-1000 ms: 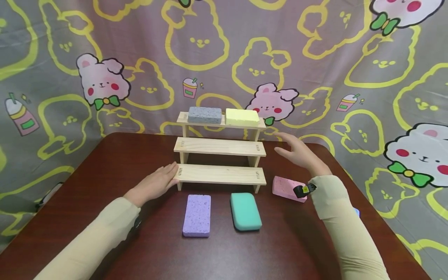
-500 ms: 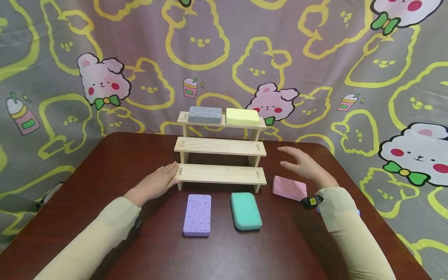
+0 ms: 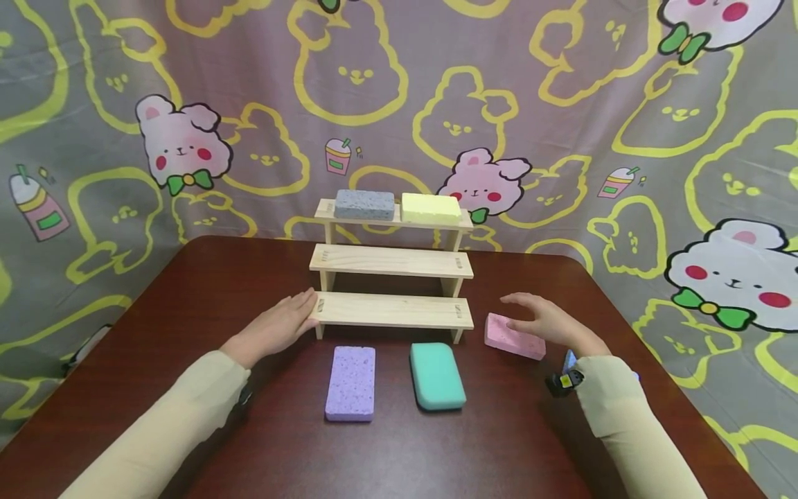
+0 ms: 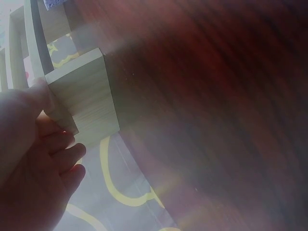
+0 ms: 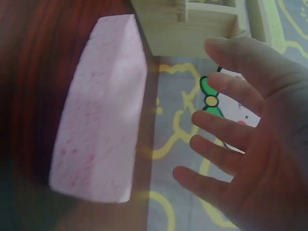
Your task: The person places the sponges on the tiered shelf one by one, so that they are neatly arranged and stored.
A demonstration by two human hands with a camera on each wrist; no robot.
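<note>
A three-step wooden shelf (image 3: pixel 393 310) stands on the table. My left hand (image 3: pixel 278 330) grips the left end of its lowest step; in the left wrist view the thumb and curled fingers (image 4: pixel 72 154) lie around the board's end. My right hand (image 3: pixel 551 324) hovers just above a pink sponge (image 3: pixel 510 338), fingers spread and holding nothing. In the right wrist view the pink sponge (image 5: pixel 98 115) lies apart from the fingertips. A grey sponge (image 3: pixel 364 205) and a yellow sponge (image 3: pixel 431 208) sit side by side on the top step.
In front of the shelf lie a purple sponge (image 3: pixel 351 384) and a teal sponge (image 3: pixel 438 376). A blue object (image 3: pixel 569 360) is partly hidden behind the right wrist. A patterned curtain (image 3: pixel 249 69) hangs behind the dark brown table (image 3: pixel 399 457).
My right hand has come down and slightly to the right, from beside the upper steps to just over the pink sponge. The left hand has stayed on the shelf.
</note>
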